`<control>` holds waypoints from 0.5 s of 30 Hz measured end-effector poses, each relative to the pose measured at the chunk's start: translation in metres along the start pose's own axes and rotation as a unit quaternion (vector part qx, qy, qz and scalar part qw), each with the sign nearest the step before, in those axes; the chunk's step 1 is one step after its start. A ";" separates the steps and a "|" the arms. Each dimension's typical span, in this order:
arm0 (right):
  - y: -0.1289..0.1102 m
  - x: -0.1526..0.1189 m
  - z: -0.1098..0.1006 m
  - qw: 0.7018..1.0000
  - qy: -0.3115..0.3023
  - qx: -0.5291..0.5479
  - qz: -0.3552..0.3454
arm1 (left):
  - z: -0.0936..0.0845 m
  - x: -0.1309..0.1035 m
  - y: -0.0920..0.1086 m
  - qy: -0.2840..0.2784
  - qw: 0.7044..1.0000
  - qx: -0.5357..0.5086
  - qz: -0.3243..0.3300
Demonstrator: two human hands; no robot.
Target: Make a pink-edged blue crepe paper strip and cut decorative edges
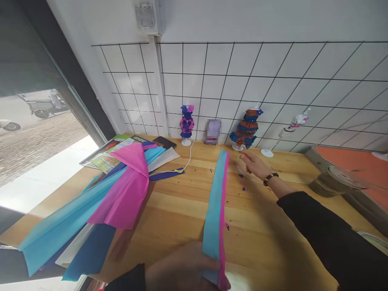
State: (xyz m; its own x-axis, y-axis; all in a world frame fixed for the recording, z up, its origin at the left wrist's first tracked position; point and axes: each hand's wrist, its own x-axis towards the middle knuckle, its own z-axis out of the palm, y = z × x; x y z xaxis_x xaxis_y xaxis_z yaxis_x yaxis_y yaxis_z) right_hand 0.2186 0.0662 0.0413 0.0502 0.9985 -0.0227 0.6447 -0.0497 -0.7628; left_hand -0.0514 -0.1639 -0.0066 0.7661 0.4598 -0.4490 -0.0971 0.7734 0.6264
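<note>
A long folded strip of light blue and pink crepe-like paper (216, 198) runs up the middle of the wooden table. At its near end, my left hand (194, 264) is closed on the strip, somewhat blurred. My right hand (256, 165) reaches over the table to the right of the strip's far end, fingers stretched out. Under it shows the faint curved outline of something clear (244, 173), too indistinct to name. Just beyond those fingers stands a small dress form in ruffled blue and brown paper (245, 128).
On the left lie large pink sheets (130, 182) and blue sheets (75, 206) over magazines (106, 157), near a dark phone (164, 142). Other small figures (187, 123) stand along the gridded wall. A lidded cup (335, 182) and an orange-topped tray (348, 159) are at right. Paper scraps dot the table.
</note>
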 end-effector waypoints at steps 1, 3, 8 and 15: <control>0.003 -0.015 -0.005 1.000 -0.002 -0.004 -0.003 | 0.001 0.005 0.002 0.005 1.000 -0.016 -0.006; 0.012 -0.049 -0.015 1.000 -0.013 -0.008 -0.013 | 0.002 0.014 0.008 0.005 1.000 -0.024 -0.017; 0.040 -0.142 -0.034 0.999 0.016 -0.008 0.038 | 0.000 0.043 0.031 0.020 1.000 -0.018 0.009; 0.092 -0.239 -0.039 0.992 0.080 -0.008 0.093 | 0.007 0.048 0.061 -0.114 0.980 0.150 0.058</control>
State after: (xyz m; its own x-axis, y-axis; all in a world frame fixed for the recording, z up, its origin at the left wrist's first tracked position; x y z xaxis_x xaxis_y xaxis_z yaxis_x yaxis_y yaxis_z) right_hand 0.2958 -0.1782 0.0020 0.2903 0.9552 -0.0583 0.6243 -0.2352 -0.7449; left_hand -0.0163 -0.0978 0.0140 0.8864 0.4014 -0.2305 -0.0272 0.5424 0.8397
